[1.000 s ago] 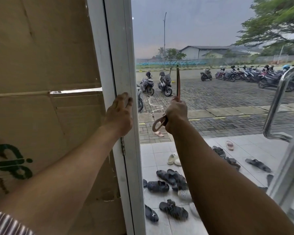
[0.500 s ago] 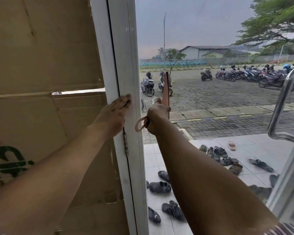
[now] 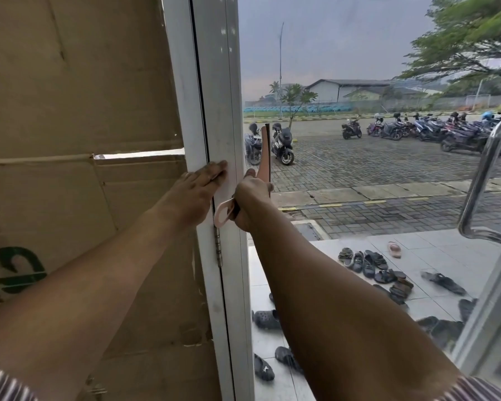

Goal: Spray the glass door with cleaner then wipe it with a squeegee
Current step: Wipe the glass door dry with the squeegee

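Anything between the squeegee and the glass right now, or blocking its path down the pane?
Nothing visible. The right hand holds the squeegee upright at the glass, next to the white frame. The left hand rests on that frame, off the pane.

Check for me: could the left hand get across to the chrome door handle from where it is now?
Probably not easily. The left hand is pressed flat on the white door frame, the chrome door handle is at the far right, and the right hand with the squeegee lies between.
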